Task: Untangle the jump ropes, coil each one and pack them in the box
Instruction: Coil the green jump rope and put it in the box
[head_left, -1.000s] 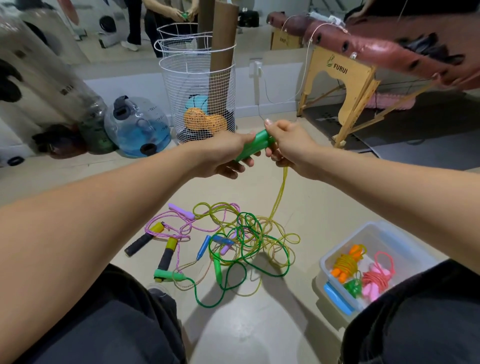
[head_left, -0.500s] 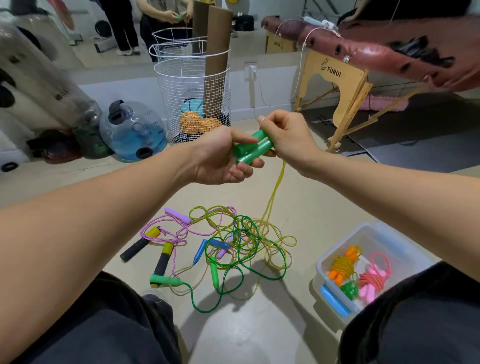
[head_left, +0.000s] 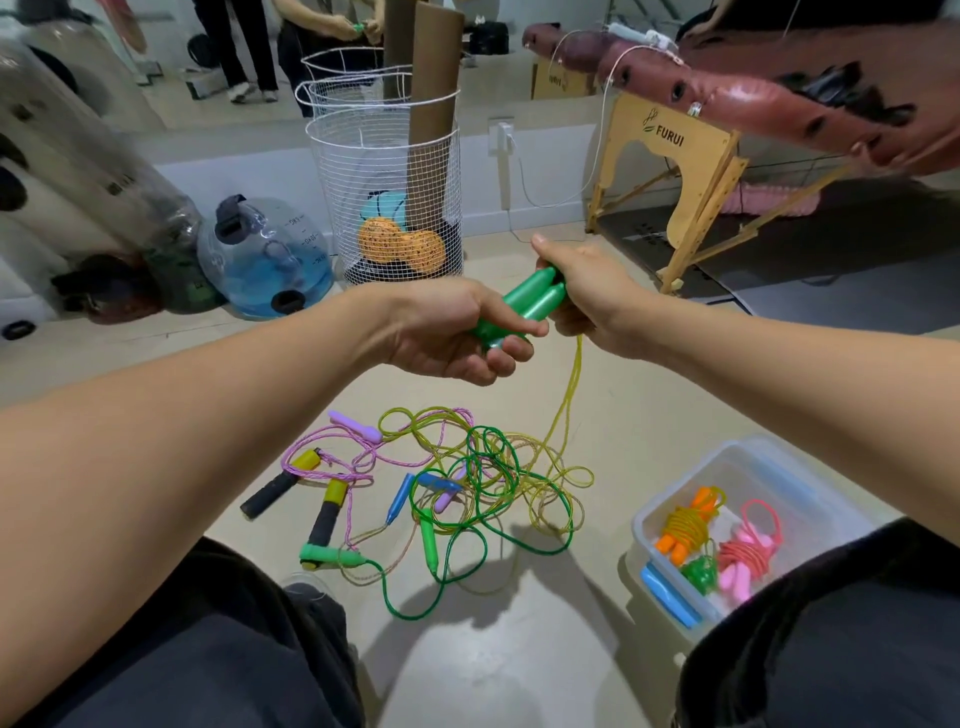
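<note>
Two green handles (head_left: 530, 304) were held side by side, gripped at opposite ends by the left hand (head_left: 457, 332) and right hand (head_left: 582, 291). Their yellow cord (head_left: 569, 395) ran down into the tangle (head_left: 467, 483) below; if pulled hard, knots could tighten. The box (head_left: 670, 504) sat lower right.

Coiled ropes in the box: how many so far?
3: an orange-handled coil at the back, a pink one to its right, a small green one in front. The box may hide more.
</note>
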